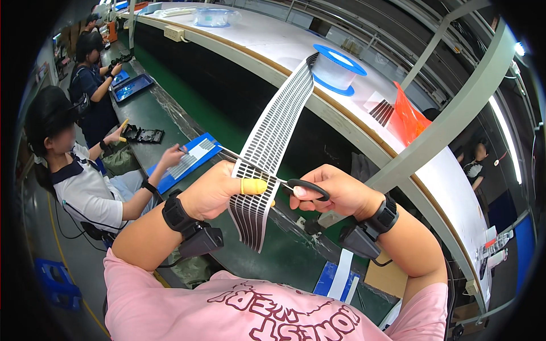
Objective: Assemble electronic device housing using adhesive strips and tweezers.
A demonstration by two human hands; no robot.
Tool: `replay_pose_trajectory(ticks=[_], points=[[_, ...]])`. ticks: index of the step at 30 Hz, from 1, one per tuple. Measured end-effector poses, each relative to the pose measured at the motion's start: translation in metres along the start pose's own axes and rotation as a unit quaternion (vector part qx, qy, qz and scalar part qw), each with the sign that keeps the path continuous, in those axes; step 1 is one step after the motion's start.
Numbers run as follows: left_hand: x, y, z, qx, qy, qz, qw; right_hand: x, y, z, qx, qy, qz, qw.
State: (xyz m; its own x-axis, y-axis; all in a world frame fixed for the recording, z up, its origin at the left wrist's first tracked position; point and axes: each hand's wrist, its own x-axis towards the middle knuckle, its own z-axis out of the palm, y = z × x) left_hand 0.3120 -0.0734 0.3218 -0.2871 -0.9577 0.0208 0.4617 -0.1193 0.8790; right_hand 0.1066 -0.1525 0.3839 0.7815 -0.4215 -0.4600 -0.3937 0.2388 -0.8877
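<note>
The left hand [213, 190] is clamped on a long white strip of label backing printed with rows of small black rectangles [273, 142], its thumb, capped with a yellow rubber finger cot [253, 186], pressing the strip against the fingers behind it. The strip runs up and away to a blue-flanged plastic reel [339, 68] standing on the raised white shelf [273, 40], and its loose end hangs below the thumb over the dark green tabletop [284, 256]. The right hand [338, 190] is closed through the black loop handle of a pair of scissors [307, 187], whose blades seem to meet the strip's right edge just beside the left thumb, though the blades are mostly hidden. Both wrists carry black straps with small black boxes. An orange plastic sheet [406, 119] lies on the shelf to the right of the reel. To the left, a seated person handles a similar label sheet on a blue tray [190, 156].
</note>
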Motion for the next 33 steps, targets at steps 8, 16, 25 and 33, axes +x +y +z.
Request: replay_pose_trajectory(ticks=[8, 16, 25, 33], points=[[-0.002, -0.001, -0.001, 0.01, -0.006, 0.0, 1.0, -0.001, 0.0, 0.001, -0.039, -0.002, 0.001, 0.999], [-0.003, -0.001, 0.002, 0.023, -0.019, -0.011, 0.999, -0.002, -0.003, 0.001, -0.083, 0.002, -0.007, 0.997], [-0.004, -0.003, 0.003, 0.015, -0.008, 0.004, 1.0, -0.001, -0.009, 0.004, -0.093, 0.011, -0.004, 0.996], [-0.007, 0.001, 0.007, 0.027, -0.015, 0.003, 1.0, 0.002, -0.009, 0.007, -0.108, 0.023, -0.031, 0.993]])
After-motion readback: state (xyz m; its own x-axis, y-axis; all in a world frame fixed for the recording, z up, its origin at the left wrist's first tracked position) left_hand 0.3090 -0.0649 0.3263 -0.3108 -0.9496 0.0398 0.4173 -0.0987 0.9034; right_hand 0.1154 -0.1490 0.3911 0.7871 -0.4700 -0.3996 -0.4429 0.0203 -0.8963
